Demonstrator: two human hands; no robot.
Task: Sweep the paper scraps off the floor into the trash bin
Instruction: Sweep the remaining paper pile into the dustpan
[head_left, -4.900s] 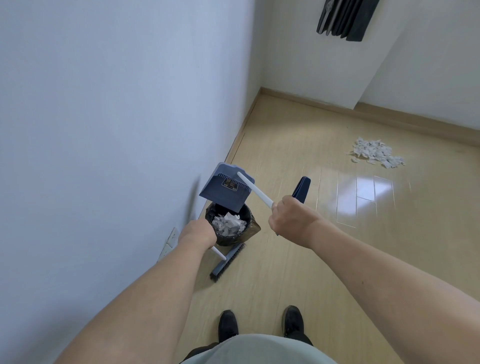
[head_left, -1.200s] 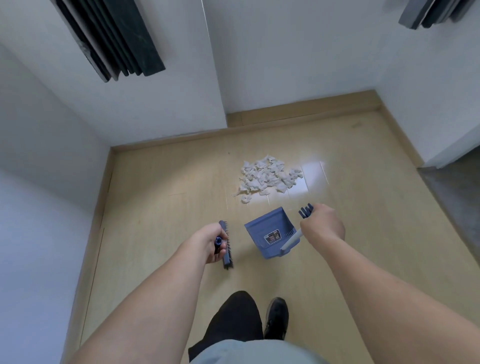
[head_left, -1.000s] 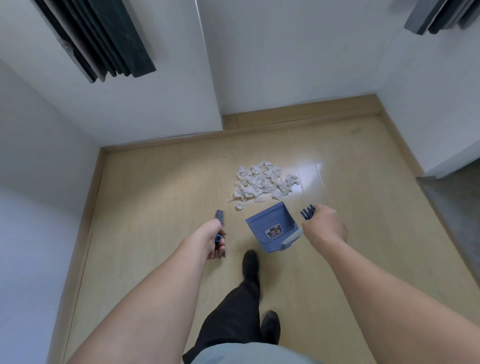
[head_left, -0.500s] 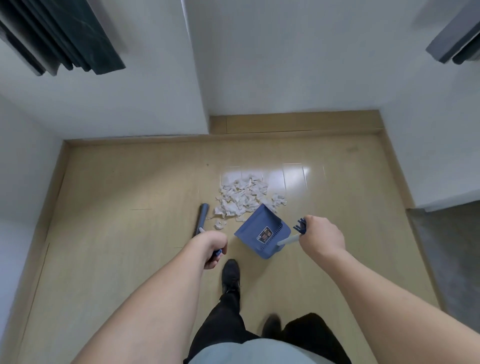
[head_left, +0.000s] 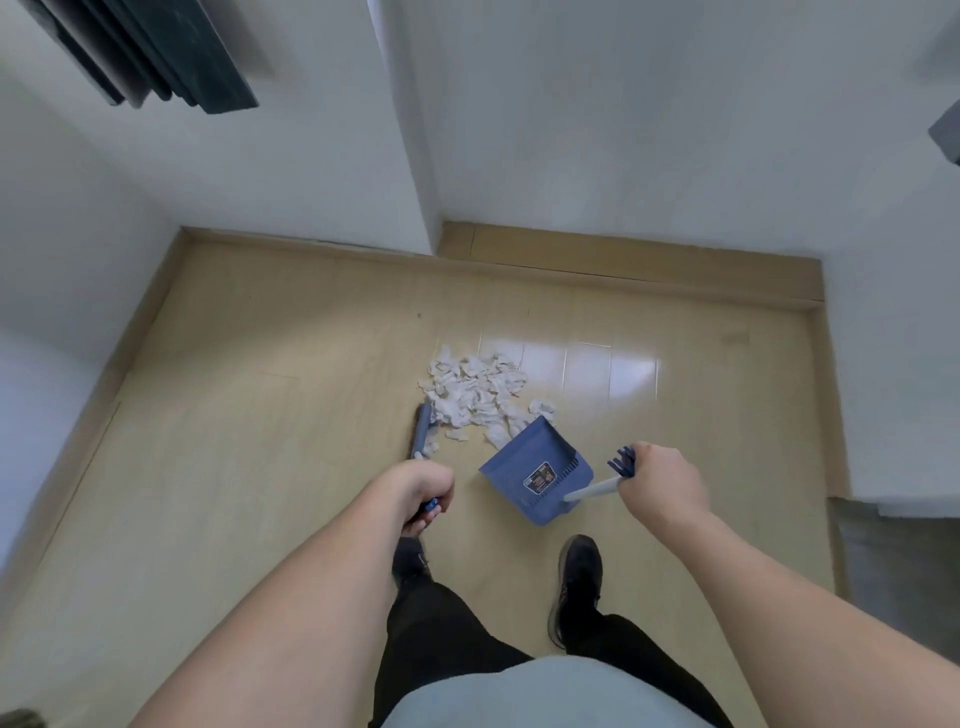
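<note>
Scraps (head_left: 475, 392) lie heaped on the floor (head_left: 234, 415), at 12 o'clock from both hands. Left hand (head_left: 423, 491) grips the broom (head_left: 421, 430), its head touching the heap's 9 o'clock edge. Right hand (head_left: 662, 480) grips the dustpan (head_left: 535, 470) handle, pan lip touching the heap at 5 o'clock.

Dustpan (head_left: 535, 475) and broom (head_left: 422, 430) — now at scraps (head_left: 475, 392)

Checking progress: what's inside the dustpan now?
The dustpan shows bare blue, no scraps inside. The paper pile lies on the floor at its front lip; scraps under that edge would be hidden.
</note>
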